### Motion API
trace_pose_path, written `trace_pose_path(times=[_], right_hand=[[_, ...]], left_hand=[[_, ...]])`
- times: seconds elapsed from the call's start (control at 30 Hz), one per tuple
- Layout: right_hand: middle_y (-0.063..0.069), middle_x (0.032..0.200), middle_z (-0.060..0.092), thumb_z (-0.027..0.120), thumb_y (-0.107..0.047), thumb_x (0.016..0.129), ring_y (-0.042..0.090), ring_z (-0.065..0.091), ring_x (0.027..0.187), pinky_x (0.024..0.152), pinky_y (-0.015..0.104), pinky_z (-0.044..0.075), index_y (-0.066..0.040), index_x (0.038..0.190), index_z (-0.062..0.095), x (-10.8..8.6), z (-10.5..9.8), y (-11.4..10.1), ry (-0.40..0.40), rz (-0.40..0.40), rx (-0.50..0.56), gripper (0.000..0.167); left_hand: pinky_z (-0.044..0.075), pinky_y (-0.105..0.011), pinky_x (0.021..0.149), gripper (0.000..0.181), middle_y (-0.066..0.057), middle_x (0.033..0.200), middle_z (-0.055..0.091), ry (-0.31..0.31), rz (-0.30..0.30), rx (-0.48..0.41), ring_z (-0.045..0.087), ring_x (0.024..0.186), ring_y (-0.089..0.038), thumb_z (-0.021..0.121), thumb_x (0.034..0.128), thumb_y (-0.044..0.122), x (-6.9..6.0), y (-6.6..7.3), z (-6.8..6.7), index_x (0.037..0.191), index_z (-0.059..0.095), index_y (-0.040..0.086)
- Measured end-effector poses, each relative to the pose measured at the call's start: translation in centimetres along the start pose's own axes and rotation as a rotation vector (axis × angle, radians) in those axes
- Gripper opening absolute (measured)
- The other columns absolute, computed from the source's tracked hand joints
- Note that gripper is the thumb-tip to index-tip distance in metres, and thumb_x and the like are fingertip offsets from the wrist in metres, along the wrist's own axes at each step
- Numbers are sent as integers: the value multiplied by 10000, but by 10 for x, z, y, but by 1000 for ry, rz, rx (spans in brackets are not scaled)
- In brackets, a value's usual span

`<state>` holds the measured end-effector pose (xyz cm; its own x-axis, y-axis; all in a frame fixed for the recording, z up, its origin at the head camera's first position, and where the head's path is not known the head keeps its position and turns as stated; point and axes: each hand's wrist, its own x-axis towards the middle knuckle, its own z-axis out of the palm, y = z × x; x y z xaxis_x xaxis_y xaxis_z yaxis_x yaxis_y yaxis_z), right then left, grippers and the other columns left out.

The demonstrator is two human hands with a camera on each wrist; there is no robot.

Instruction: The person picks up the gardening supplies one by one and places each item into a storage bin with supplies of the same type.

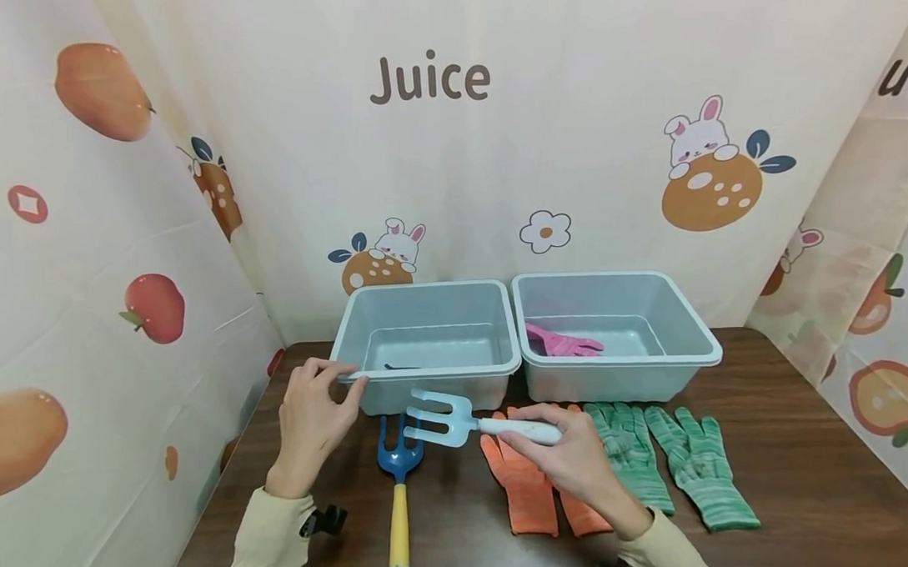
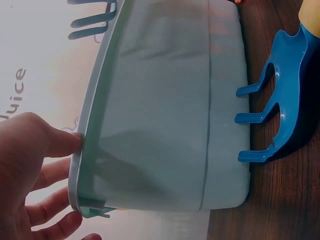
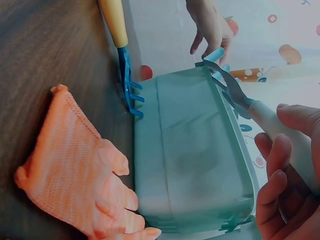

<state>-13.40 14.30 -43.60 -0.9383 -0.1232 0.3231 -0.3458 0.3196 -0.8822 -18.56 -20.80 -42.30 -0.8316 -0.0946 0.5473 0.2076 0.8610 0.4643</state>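
Fork (image 1: pixel 457 420), pale blue, points left, handle (image 1: pixel 505 427) clamped in fingers of the right hand (image 1: pixel 571 454); the left hand (image 1: pixel 314 412) pinches the left bin's rim (image 1: pixel 436 373), we think to steady it.

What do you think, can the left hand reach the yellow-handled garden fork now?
Probably yes. The yellow-handled garden fork lies near the left hand, and nothing covers its handle. But the fingers must likely leave the rim of the left bin first.

Over my feed I see a pale-blue fork (image 1: pixel 460 422), a blue-and-yellow fork (image 1: pixel 400 492), orange gloves (image 1: pixel 528 490), streaked green gloves (image 1: pixel 701 471) and grey-blue bins (image 1: pixel 390 397).
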Motion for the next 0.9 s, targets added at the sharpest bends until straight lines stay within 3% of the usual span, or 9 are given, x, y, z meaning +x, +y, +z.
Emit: trace_pose_path(times=[0.27,0.43,0.63,0.9], right_hand=[[-45,763,749,927,-311,842,118,575,571,482,285,499,-266,1017,828,5,2,-5,18,42,-15,206],[-26,758,746,911,-294,864,105,572,568,475,280,495,-227,1025,825,7,6,-6,4,21,8,194],[-12,795,756,898,-255,880,137,585,585,508,291,511,-227,1023,825,10,5,-11,49,10,6,164],[5,823,773,891,-255,887,127,594,580,507,290,512,-209,1031,824,17,3,-15,52,-6,10,165]], left_hand=[[550,-517,717,259,-138,1049,669,12,1,-17,596,970,-327,845,905,289,-1,-2,2,1075,836,94],[553,-524,723,242,-132,1026,670,34,21,-13,606,951,-327,856,893,271,-1,-1,3,1048,836,87],[567,-530,716,247,-138,1012,697,64,57,16,630,923,-342,854,884,272,1,4,4,1031,836,74],[562,-519,704,244,-134,1009,704,81,39,27,629,900,-334,841,891,271,-2,4,4,1038,841,76]])
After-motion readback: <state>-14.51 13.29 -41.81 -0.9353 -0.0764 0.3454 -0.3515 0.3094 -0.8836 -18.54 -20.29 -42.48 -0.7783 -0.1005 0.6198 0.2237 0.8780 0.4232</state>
